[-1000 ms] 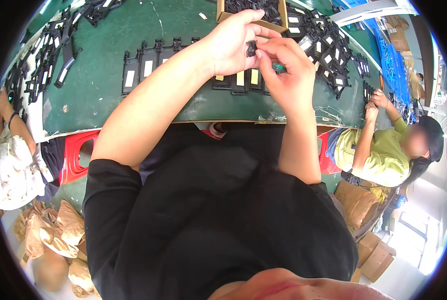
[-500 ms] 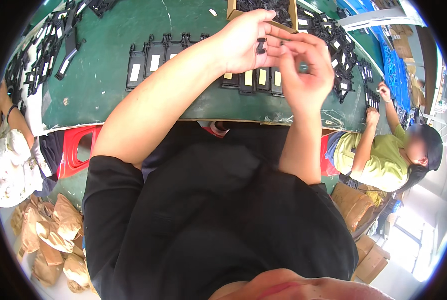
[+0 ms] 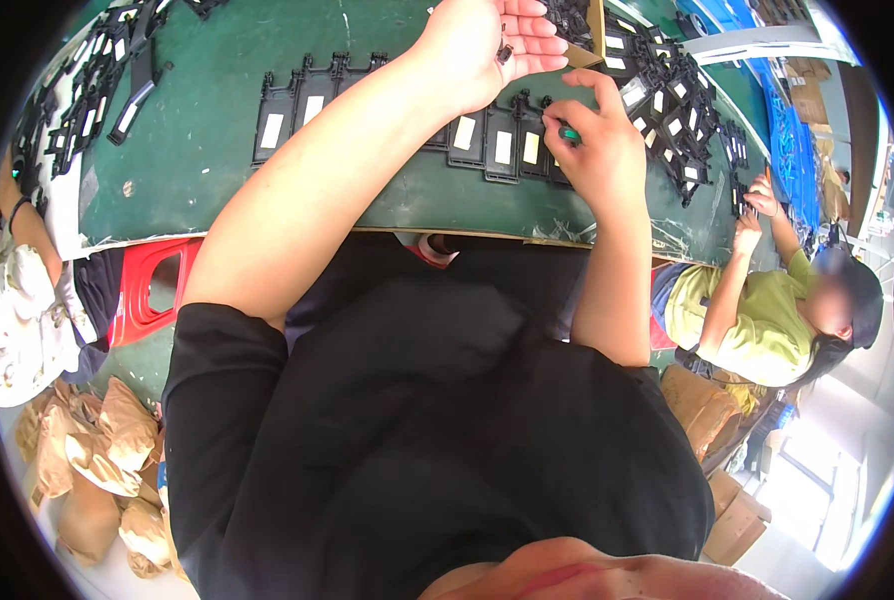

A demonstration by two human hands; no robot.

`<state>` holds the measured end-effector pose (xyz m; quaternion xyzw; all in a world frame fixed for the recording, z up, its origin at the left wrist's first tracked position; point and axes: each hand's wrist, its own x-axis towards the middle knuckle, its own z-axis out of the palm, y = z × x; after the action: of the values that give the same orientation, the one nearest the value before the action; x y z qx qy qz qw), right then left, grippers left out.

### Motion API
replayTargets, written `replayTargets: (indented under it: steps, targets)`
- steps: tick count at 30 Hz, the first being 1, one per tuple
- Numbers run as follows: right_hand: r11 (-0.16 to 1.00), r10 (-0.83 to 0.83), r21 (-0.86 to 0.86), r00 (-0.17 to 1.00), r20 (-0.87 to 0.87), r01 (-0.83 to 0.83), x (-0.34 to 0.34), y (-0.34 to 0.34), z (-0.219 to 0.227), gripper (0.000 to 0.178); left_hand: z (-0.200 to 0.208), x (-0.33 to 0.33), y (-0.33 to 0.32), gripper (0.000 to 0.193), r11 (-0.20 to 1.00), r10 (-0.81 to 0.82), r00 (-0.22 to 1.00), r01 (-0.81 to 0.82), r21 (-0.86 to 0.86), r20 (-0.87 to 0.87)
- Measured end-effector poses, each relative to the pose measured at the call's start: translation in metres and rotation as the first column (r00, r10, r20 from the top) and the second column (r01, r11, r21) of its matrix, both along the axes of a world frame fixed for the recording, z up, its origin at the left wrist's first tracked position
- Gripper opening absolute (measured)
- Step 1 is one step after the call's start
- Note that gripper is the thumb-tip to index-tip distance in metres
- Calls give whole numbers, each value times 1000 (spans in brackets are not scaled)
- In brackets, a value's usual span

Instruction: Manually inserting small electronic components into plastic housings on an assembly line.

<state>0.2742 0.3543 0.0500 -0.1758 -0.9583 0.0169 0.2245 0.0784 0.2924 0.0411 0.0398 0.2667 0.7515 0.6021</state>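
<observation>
My left hand (image 3: 487, 50) is turned palm up with its fingers stretched out. Small black plastic parts (image 3: 505, 52) lie loose on its palm. My right hand (image 3: 599, 150) is pinched closed at the top end of a flat black plastic panel (image 3: 532, 150) in the row in front of me. What sits between its fingertips is too small and too covered to make out. More black panels (image 3: 272, 130) with pale labels stand side by side in this row, partly hidden behind my left forearm.
A cardboard box (image 3: 595, 30) of small black parts stands beyond my hands on the green table (image 3: 197, 130). Black panels lie heaped at right (image 3: 672, 110) and left (image 3: 92, 90). A co-worker in a yellow-green shirt (image 3: 757, 315) works at right; another person's arm (image 3: 32, 235) shows at left.
My hands have moved apart. The left went up and away with the small parts on its palm; the right came down to the row of panels.
</observation>
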Motion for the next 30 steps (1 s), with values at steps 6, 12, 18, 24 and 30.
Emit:
replayTargets:
  steps: [6, 12, 18, 24, 30]
  targets:
    - [999, -17, 31, 996, 83, 15, -4, 2, -5, 13, -3, 0, 2, 33, 1000, -16, 1000, 16, -7, 1]
    - [999, -44, 29, 991, 130, 40, -6, -2, -4, 13, -8, 3, 4, 33, 998, -52, 999, 52, 27, -9]
    - [999, -37, -24, 990, 138, 41, -5, -7, -4, 14, -6, 5, 3, 33, 996, -83, 996, 84, 10, -20]
    - [995, -48, -79, 985, 166, 62, -4, -12, -2, 17, -3, 6, 1, 33, 994, -105, 994, 105, 6, -18]
    - [991, -73, -96, 985, 153, 89, -3, -15, -2, 16, -4, 6, 1, 33, 993, -115, 993, 115, -4, -6]
